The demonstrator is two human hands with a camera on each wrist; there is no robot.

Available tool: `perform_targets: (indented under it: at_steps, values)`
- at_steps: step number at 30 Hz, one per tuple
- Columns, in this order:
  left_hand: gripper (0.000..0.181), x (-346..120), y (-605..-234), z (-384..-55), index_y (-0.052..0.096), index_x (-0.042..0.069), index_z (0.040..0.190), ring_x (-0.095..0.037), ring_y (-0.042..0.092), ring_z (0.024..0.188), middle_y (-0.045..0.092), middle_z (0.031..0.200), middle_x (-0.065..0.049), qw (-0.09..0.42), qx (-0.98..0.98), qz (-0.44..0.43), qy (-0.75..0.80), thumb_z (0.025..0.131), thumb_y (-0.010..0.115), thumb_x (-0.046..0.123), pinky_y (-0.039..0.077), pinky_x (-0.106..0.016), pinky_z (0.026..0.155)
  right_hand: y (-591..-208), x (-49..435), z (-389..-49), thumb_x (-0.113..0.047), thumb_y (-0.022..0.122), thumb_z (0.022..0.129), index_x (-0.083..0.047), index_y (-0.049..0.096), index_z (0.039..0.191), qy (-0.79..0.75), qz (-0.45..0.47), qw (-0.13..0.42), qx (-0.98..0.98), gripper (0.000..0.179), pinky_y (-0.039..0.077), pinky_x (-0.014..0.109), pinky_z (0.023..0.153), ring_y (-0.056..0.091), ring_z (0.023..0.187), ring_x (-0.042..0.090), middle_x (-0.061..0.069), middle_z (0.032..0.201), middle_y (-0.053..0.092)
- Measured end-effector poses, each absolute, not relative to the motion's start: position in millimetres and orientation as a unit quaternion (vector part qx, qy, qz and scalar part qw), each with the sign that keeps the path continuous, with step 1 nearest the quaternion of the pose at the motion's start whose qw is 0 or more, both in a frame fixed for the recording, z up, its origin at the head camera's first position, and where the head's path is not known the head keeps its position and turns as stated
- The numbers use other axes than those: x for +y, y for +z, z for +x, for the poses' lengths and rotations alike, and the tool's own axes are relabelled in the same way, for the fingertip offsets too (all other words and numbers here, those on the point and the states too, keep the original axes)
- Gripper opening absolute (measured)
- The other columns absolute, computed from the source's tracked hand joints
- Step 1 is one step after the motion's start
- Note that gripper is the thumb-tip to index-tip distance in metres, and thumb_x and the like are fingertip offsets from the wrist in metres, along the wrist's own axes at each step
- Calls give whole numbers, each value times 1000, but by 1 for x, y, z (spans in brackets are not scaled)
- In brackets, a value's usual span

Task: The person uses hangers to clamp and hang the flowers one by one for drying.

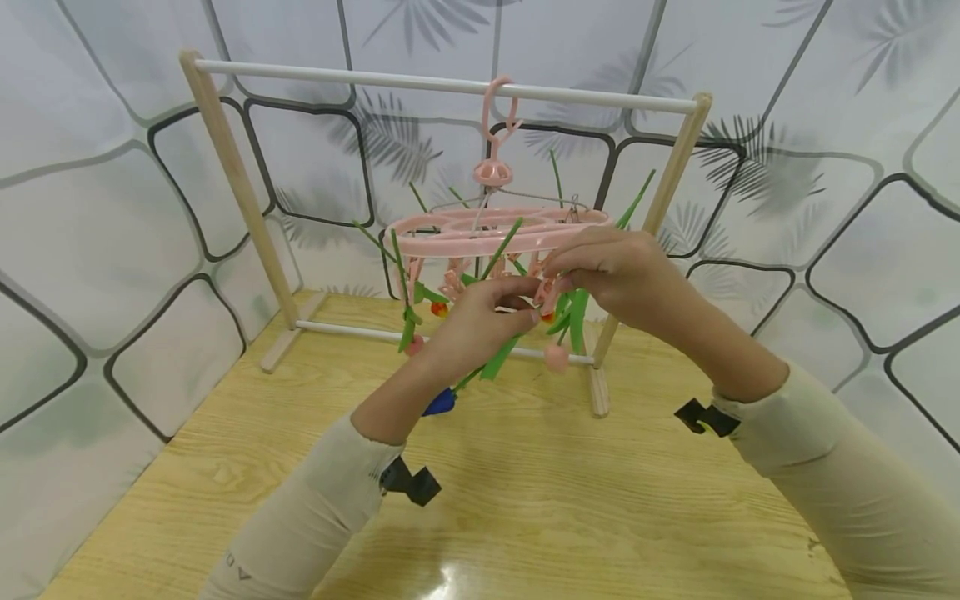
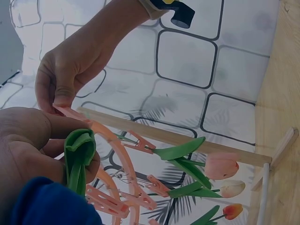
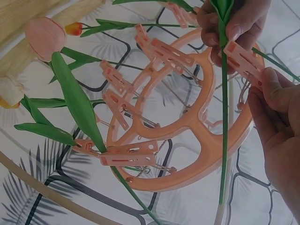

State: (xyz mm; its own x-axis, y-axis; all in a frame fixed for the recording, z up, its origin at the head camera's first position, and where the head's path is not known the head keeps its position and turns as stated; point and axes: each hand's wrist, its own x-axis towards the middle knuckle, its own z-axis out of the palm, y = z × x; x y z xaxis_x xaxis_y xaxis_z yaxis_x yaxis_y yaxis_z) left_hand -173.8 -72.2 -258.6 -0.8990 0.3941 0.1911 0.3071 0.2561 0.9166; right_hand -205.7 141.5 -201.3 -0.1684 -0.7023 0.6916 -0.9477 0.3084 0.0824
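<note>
My left hand pinches an artificial blue tulip by its green stem, flower head pointing down. The blue petals loom large in the left wrist view. My right hand pinches a pink clothespin on the round pink drying hanger. The clothespin's tip is right beside the stem and my left fingers; whether it bites on the stem, I cannot tell. Other tulips hang head-down from the hanger's clips, among them a pink tulip and a red-yellow one.
The hanger's hook loops over the white rail of a wooden-legged rack. A lower white bar joins its feet above the wood-grain table. A patterned cloth surrounds the back and sides.
</note>
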Motion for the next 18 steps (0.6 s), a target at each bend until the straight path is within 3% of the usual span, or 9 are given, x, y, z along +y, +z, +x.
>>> perform_targets:
  at_steps: [12,18]
  values:
    - [40,-73,-260,-174,59,15,141,-18,61,119,63,131,-1,19,791,227,568,101,62,17,56,-35,91,-202,139,-207,10,83,71,-1,79,90,199,567,311,-736,22,54,16,87,74,96,27,12,95,77]
    - [41,-75,-263,-176,58,15,142,-18,61,118,63,131,-1,15,791,230,566,101,63,16,56,-36,91,-203,137,-205,16,79,73,-1,79,96,194,564,286,-750,28,57,26,84,72,100,29,11,100,77]
